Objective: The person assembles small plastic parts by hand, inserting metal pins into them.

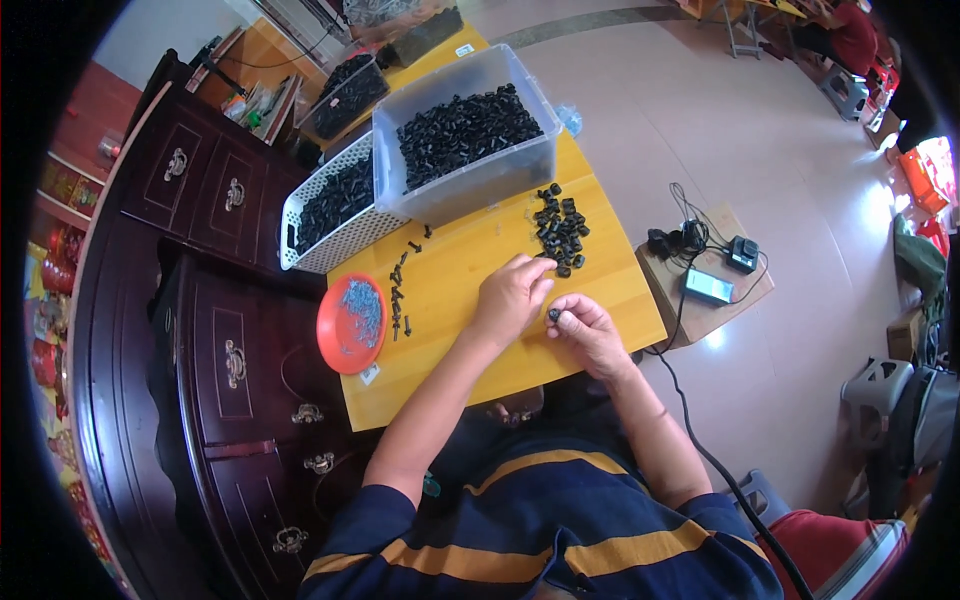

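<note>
Between the thumb and fingers of my right hand (590, 335) is a small black plastic part (554, 315), near the front of the yellow table (450, 360). My left hand (512, 298) is just left of it, its fingers bent and drawn together; whatever they hold, if anything, is hidden. Beyond my fingertips lies a loose pile of small black plastic parts (562, 228). To the left, several thin black pieces (397, 295) are laid in a rough row. Beside them stands a red plastic dish (325, 335) with many small silvery pins or screws (362, 308).
A clear plastic bin (470, 200) full of black parts stands at the back, beside a white perforated basket (345, 235). Dark wooden drawers (230, 330) border the left. Right of the table, a cardboard box (740, 300) carries cables and devices. Another person (850, 40) sits far right.
</note>
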Demonstrator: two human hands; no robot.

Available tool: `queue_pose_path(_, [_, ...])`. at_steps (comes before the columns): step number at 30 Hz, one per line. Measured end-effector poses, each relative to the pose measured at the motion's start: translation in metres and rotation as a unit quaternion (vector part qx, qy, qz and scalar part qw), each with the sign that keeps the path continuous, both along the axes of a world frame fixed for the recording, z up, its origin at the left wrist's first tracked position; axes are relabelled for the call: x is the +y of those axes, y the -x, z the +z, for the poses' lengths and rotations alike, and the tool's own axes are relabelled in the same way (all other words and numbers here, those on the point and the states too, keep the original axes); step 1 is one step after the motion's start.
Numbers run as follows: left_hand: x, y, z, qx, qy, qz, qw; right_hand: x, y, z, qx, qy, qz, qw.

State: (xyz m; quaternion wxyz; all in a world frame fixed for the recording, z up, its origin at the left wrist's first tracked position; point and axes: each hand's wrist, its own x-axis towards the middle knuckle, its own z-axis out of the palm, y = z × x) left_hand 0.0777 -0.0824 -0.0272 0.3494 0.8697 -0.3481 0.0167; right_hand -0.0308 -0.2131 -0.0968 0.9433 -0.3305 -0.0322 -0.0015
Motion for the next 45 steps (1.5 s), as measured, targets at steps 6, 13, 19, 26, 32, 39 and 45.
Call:
queue_pose_path(6, [-0.024, -0.02, -0.009, -0.069, -0.033, -0.019, 0.997, -0.001, 0.0, 0.002, 0.008, -0.004, 0.005, 1.0])
queue_pose_path(13, [-0.029, -0.034, -0.017, -0.075, -0.099, -0.083, 0.989, 0.0, -0.001, 0.002, 0.018, -0.009, 0.008, 1.0])
queue_pose_path(19, [-0.019, -0.03, 0.002, -0.01, 0.05, -0.041, 0.998, 0.002, -0.001, 0.001, 0.028, 0.0, 0.001, 1.0])
queue_pose_path(26, [0.06, 0.01, 0.001, 0.354, 0.302, -0.007, 0.885, 0.003, -0.001, -0.002, 0.034, 0.006, 0.001, 0.999])
queue_pose_path(32, [0.107, 0.049, -0.01, 0.371, 0.297, 0.086, 0.875, 0.022, 0.0, 0.013, 0.012, 0.062, 0.003, 0.998])
queue_pose_path(39, [0.118, 0.063, 0.014, 0.361, 0.37, 0.093, 0.851, 0.057, 0.0, 0.016, 0.044, 0.095, 0.03, 0.994])
queue_pose_path(45, [0.128, 0.064, 0.001, 0.379, 0.337, 0.038, 0.861, 0.066, -0.001, 0.007, 0.034, 0.144, 0.034, 0.988])
